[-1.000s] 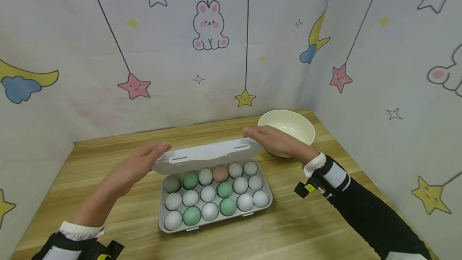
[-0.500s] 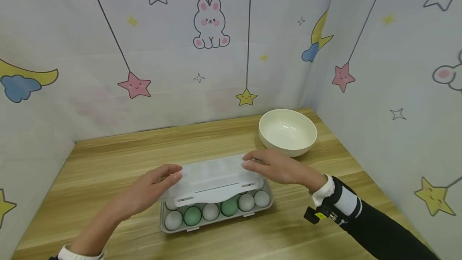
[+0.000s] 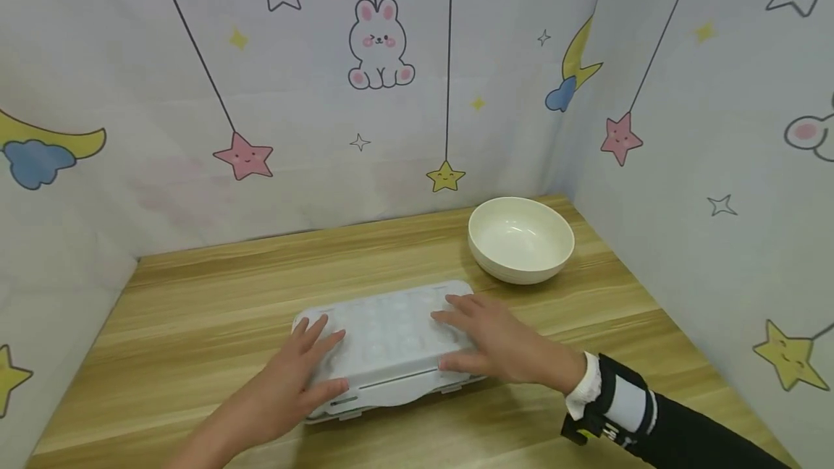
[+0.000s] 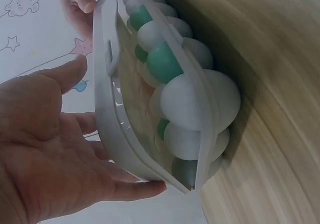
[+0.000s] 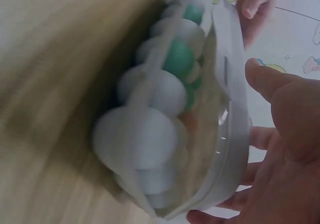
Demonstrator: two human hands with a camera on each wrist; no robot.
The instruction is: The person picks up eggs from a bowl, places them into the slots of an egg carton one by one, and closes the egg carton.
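Note:
A white plastic egg box sits on the table, its hinged lid (image 3: pixel 394 328) lowered over the tray. Fingers spread, my left hand (image 3: pixel 287 382) lies along the lid's left end. At the right end, my right hand (image 3: pixel 498 342) touches the lid with its fingers spread out too. Both wrist views show a wedge-shaped gap under the lid. Through it, white eggs (image 4: pixel 187 102) and green eggs (image 5: pixel 178 59) show in the tray (image 4: pixel 204 109). From the head view the lid hides the eggs.
Behind the box and to the right stands a cream bowl (image 3: pixel 521 237). The wooden table (image 3: pixel 215 288) meets a patterned cloth backdrop (image 3: pixel 313 165) at the back and right.
The lid has swung down toward me, covering the eggs in the head view. Both hands have come down and forward with it, their fingers now spread on its top.

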